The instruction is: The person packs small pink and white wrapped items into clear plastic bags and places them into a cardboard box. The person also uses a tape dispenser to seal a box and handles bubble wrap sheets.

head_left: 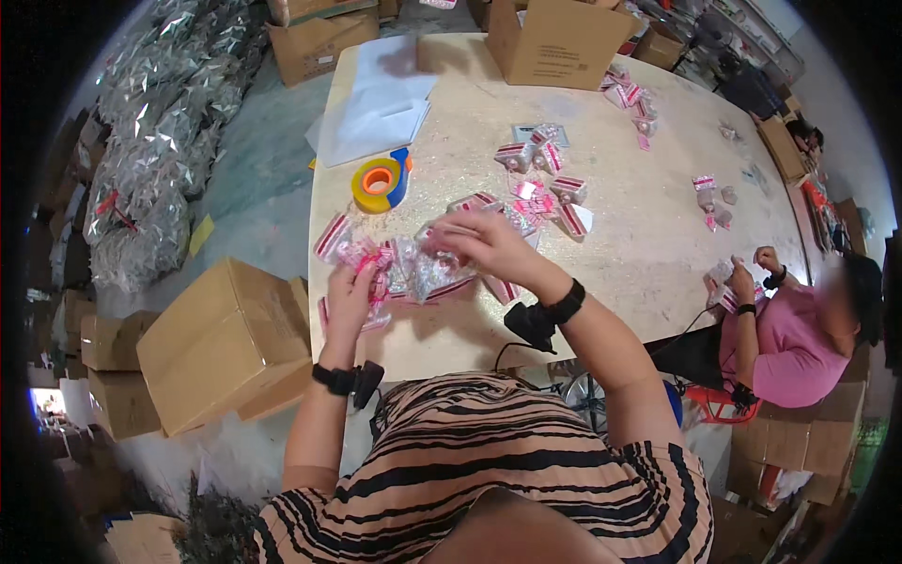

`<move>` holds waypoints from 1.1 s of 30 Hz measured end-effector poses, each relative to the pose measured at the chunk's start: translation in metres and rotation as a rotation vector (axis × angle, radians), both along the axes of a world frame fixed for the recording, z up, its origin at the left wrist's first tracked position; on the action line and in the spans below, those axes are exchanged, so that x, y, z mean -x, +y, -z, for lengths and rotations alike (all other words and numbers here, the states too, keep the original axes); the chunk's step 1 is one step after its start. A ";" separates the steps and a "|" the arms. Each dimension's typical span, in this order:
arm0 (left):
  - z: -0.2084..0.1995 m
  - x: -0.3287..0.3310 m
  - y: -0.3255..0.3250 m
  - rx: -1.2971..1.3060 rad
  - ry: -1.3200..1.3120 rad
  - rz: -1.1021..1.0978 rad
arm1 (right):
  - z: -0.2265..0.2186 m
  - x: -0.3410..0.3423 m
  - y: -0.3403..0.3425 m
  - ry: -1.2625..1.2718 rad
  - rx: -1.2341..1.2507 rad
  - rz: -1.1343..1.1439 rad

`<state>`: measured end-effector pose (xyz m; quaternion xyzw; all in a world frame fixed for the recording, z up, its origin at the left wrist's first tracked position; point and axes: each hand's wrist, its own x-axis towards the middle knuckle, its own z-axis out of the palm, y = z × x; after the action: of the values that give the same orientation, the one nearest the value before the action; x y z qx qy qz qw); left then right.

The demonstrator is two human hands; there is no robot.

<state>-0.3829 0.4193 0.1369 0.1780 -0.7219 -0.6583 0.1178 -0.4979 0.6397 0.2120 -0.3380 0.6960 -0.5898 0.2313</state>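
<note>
Several small clear plastic packets with pink-and-white striped headers lie in a loose heap near the table's front left. My left hand (pixel 349 293) is closed on a bright pink packet top (pixel 376 266) at the heap's left side. Over the middle of the heap, my right hand (pixel 479 242) has its fingers bent down onto a clear packet (pixel 440 277) with shiny contents; its fingertips are partly hidden. One striped packet (pixel 333 235) lies just beyond my left hand. More packets (pixel 569 193) and pink tags (pixel 532 199) sit right of the heap.
A yellow tape roll in a blue dispenser (pixel 381 183) and white sheets (pixel 376 117) lie beyond the heap. A cardboard box (pixel 554 42) stands at the table's far edge. Another box (pixel 221 343) is at my left. A co-worker in pink (pixel 785 352) handles packets at the right.
</note>
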 end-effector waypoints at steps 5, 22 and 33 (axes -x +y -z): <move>0.053 -0.002 -0.006 0.207 0.072 -0.047 | 0.085 0.032 0.011 0.509 -0.393 -0.002; 0.064 -0.008 -0.002 0.393 -0.094 -0.183 | 0.076 0.101 0.092 0.347 -0.243 0.304; -0.009 0.057 0.108 0.429 0.168 0.284 | 0.028 0.022 0.037 0.722 -0.034 0.086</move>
<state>-0.4395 0.5272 0.1456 -0.0092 -0.8502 -0.5128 0.1189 -0.5198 0.6767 0.1839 -0.4912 0.7559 -0.4300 -0.0488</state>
